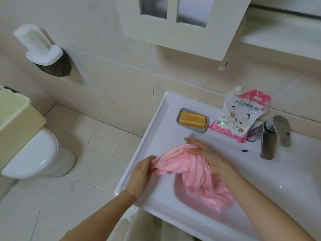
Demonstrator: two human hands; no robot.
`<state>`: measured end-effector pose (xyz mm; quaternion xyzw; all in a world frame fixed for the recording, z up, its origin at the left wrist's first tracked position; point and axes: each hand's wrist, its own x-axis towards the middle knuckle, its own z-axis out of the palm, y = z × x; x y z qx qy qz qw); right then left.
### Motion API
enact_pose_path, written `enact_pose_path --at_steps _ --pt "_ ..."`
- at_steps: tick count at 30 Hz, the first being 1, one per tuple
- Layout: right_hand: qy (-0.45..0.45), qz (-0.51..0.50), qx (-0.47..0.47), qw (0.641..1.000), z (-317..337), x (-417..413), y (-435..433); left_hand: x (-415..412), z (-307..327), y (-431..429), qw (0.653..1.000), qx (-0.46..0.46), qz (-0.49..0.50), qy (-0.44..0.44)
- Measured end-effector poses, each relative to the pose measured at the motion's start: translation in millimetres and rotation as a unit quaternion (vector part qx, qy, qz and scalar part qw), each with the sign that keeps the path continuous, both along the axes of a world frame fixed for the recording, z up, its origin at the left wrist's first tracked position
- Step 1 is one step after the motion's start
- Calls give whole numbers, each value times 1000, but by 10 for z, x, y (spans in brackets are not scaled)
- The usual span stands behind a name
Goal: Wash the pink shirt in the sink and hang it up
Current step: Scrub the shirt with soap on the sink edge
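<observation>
- Lighting: even, soft and fairly bright throughout; no source in view.
- Shadows: faint. There is a soft one under the cabinet (pixel 173 40) on the far wall and a darker one at the base of the toilet (pixel 34 153), left.
- Glare: streaked highlights on the tap (pixel 267 141); small sparkles on the sink (pixel 159 136), near right.
- Colour cast: the shirt (pixel 191 171) throws a pink tint into the basin.
- Distortion: wide-angle bending; tile lines and sink edges curve toward the frame edges.
- Sharpness: slightly soft overall; shirt folds smeared; pouch (pixel 239 115) lettering legible.
</observation>
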<state>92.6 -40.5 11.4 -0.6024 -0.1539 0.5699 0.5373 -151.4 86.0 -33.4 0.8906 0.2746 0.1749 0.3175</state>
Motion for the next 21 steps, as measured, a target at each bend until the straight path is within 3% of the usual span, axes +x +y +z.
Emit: enact_pose_path --at_steps 2,4,7,9,12,15,19,21 --pt "-52 -12 -13 998 2 -107 133 -35 -33 -16 992 102 -75 9" --pt "-169 -59 -90 980 -114 -298 374 -93 -90 -42 968 207 -141 20" --pt "-443 -21 -217 869 -287 -573 722 -169 -72 -136 967 220 -120 47" --pt "-560 33 -251 788 -334 -664 835 -215 -109 -155 961 236 -127 63" --pt "-656 26 -229 719 -386 -868 780 -256 -220 -143 930 315 -155 108" --pt "-731 63 -146 664 -535 -989 602 -263 -161 -196 928 298 -163 150" --pt "-743 34 -138 654 -453 -819 701 -273 -51 -210 932 244 -158 215" --pt "-761 98 -83 636 -443 -1065 579 -297 -56 -222 938 220 -153 221"
